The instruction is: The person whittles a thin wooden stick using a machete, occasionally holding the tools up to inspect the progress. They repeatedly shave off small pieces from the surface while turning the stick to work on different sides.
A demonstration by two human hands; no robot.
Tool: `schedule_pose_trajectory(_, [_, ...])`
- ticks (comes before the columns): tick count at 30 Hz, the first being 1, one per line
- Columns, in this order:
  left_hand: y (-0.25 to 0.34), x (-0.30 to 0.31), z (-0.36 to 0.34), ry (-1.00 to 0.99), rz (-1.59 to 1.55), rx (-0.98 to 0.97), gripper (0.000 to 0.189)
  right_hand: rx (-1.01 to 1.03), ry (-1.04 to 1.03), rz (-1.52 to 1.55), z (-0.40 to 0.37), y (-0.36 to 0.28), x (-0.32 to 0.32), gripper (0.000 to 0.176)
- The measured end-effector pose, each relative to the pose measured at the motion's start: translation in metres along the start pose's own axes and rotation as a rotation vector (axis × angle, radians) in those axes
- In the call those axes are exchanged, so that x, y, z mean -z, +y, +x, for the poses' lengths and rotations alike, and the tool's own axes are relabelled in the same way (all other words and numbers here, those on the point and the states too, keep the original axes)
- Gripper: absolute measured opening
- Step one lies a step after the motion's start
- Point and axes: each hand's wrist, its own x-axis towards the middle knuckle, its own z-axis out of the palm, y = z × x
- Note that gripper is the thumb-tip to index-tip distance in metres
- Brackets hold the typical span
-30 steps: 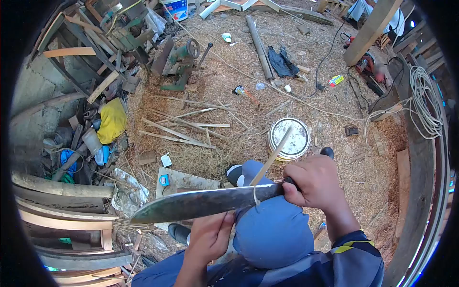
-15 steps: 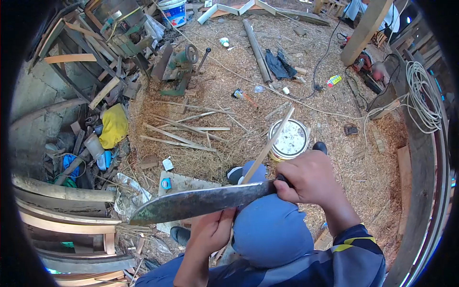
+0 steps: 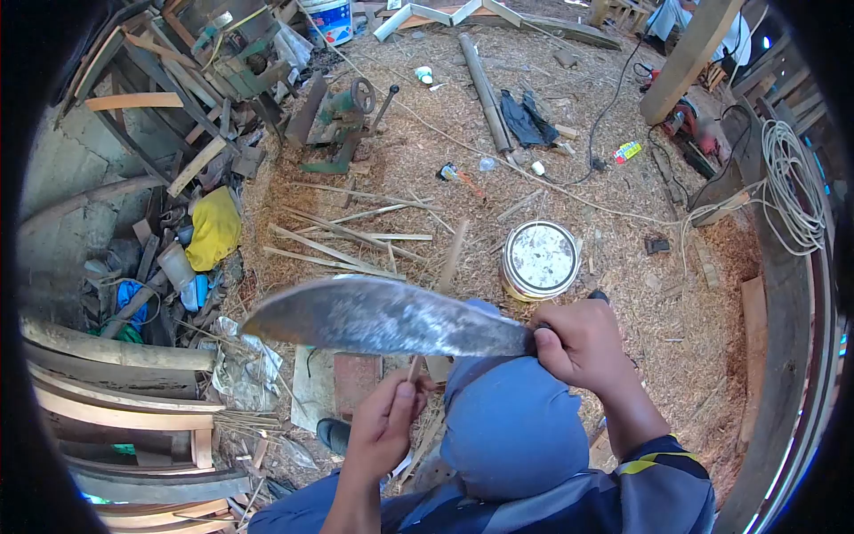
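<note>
A machete with a broad, worn blade lies across the view, its tip to the left. My right hand is wrapped round its dark handle. Below the blade, my left hand pinches a thin wooden strip. The strip passes under the blade, which hides its middle, and its far end shows slightly blurred beyond. A blue-clad knee sits between my two hands.
Several thin wood strips lie on the shavings ahead. A lidded bucket stands to their right, a green metal machine behind. Scrap wood and a yellow cloth are piled left; coiled rope hangs right.
The wooden strip's far end has swung left, away from the bucket. The machete blade has moved up in the view and turned to show more of its flat side.
</note>
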Motion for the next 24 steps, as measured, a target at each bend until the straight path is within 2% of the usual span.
schedule_pose_trajectory(5, [0.02,-0.011,0.018,-0.044,0.218,-0.164,0.025,0.097,-0.032,-0.095,0.017,-0.006,0.007,0.025])
schedule_pose_trajectory(6, [0.024,-0.008,0.017,-0.065,0.231,-0.037,0.025,0.123,-0.042,-0.106,0.02,-0.006,0.008,0.026])
schedule_pose_trajectory(9, [0.017,-0.01,0.017,-0.013,0.212,-0.022,0.025,0.186,-0.059,-0.136,0.027,-0.006,0.01,0.03])
schedule_pose_trajectory(12, [0.018,-0.006,0.016,-0.032,0.417,-0.047,0.023,0.221,-0.056,-0.159,0.033,-0.007,0.01,0.034])
schedule_pose_trajectory(15, [0.024,-0.012,0.017,-0.02,0.501,-0.164,0.023,0.244,-0.081,-0.182,0.036,-0.006,0.012,0.037])
schedule_pose_trajectory(18, [0.043,-0.018,0.012,-0.039,0.692,-0.185,0.03,0.259,-0.08,-0.201,0.036,-0.006,0.014,0.037])
schedule_pose_trajectory(21, [0.032,-0.017,0.003,0.004,0.801,-0.387,0.023,0.25,-0.071,-0.209,0.03,-0.007,0.016,0.036])
schedule_pose_trajectory(24, [0.037,-0.02,-0.005,0.009,0.668,-0.308,0.021,0.21,-0.061,-0.209,0.021,-0.006,0.018,0.035])
